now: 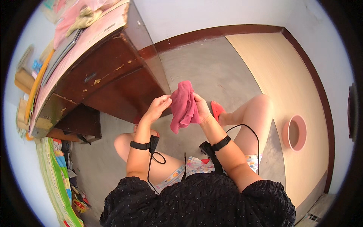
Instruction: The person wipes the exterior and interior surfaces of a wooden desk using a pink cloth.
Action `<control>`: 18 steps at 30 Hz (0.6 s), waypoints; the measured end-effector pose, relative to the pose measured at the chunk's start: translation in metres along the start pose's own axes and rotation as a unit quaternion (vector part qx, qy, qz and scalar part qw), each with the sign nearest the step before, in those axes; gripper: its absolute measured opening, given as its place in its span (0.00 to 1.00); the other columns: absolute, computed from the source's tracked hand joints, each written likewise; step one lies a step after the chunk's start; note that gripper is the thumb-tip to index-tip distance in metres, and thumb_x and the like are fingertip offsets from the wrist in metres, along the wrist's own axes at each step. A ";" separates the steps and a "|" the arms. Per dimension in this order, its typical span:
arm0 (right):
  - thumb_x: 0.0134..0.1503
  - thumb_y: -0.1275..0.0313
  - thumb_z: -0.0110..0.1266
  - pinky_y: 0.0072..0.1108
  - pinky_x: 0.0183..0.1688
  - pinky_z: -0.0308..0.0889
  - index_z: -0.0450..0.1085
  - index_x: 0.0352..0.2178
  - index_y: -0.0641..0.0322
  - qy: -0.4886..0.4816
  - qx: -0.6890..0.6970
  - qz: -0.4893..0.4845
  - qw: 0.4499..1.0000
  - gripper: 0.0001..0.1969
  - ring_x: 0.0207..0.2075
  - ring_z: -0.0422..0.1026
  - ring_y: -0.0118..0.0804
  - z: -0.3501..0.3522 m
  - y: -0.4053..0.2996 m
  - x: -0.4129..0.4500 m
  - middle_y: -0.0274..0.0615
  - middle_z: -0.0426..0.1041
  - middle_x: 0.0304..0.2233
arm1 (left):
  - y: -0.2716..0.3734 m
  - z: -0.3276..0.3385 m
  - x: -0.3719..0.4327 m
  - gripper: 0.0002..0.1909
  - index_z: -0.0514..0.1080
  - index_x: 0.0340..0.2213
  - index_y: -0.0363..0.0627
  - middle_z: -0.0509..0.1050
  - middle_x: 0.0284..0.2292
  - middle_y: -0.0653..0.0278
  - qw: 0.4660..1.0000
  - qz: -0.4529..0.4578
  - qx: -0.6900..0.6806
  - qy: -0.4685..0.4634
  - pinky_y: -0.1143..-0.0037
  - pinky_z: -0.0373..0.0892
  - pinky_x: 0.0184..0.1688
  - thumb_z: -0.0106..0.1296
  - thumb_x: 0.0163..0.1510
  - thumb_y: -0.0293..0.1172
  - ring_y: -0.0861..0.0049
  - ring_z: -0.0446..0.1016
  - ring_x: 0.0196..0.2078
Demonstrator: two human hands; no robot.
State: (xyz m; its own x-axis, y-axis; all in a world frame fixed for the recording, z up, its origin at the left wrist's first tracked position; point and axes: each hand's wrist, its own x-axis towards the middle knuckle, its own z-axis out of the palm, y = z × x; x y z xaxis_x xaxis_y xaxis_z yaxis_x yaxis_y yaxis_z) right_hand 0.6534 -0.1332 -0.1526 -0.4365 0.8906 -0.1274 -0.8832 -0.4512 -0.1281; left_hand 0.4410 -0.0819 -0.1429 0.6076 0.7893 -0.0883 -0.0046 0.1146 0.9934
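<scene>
A crumpled dark-pink cloth (pixel 185 106) hangs in front of me, held up between both hands above the grey floor. My left hand (pixel 158 107) pinches its left edge with the thumb on top. On the other side, my right hand (pixel 202 107) grips the cloth's right edge, with some of the fingers hidden behind the fabric. Folds run down the cloth to a loose lower corner. Each forearm wears a black strap (pixel 139 145) with a small black device and a cable.
A worn dark-brown wooden desk (pixel 119 71) stands at the left, with a laptop (pixel 62 55) and a work glove (pixel 85 20) on top. To the right, a pink basin (pixel 286 133) holding murky water rests on a pale floor mat (pixel 272 73). A red slipper (pixel 217 110) is on my right foot.
</scene>
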 end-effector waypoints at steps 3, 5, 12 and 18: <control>0.67 0.62 0.34 0.37 0.54 0.67 0.64 0.51 0.66 0.035 0.011 -0.039 0.999 0.21 0.49 0.72 0.45 0.007 -0.005 -0.027 0.49 0.71 0.50 | 0.018 0.037 0.009 0.13 0.72 0.35 0.38 0.71 0.29 0.74 0.998 0.023 0.036 0.050 0.82 0.64 0.35 0.54 0.59 0.37 0.89 0.66 0.32; 0.66 0.63 0.35 0.36 0.55 0.66 0.65 0.50 0.67 0.188 -0.036 -0.106 0.976 0.20 0.51 0.71 0.44 0.021 -0.012 -0.045 0.49 0.71 0.50 | 0.037 0.060 0.011 0.11 0.68 0.26 0.42 0.65 0.24 0.79 0.993 0.023 0.049 0.108 0.84 0.58 0.29 0.56 0.57 0.34 0.91 0.59 0.27; 0.66 0.60 0.38 0.36 0.56 0.66 0.67 0.48 0.62 0.129 -0.036 -0.167 0.977 0.19 0.49 0.72 0.42 0.005 -0.058 -0.080 0.45 0.72 0.49 | 0.074 0.127 0.049 0.11 0.68 0.26 0.42 0.66 0.24 0.76 0.987 0.049 0.013 0.155 0.83 0.61 0.30 0.56 0.57 0.35 0.90 0.62 0.28; 0.62 0.53 0.44 0.36 0.53 0.68 0.66 0.50 0.60 0.192 -0.095 -0.215 0.953 0.24 0.49 0.73 0.43 0.046 -0.060 -0.093 0.45 0.72 0.49 | 0.072 0.156 0.069 0.13 0.70 0.32 0.37 0.71 0.31 0.68 0.971 0.088 -0.079 0.206 0.80 0.67 0.37 0.58 0.57 0.35 0.84 0.68 0.33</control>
State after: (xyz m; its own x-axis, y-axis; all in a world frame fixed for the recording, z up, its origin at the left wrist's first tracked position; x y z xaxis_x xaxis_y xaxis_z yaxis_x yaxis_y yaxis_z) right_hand 0.7389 -0.1859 -0.0878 0.0861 0.9253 -0.3694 -0.9036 -0.0836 -0.4200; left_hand 0.6068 -0.1129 -0.0661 0.2174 0.9757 0.0286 -0.2222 0.0209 0.9748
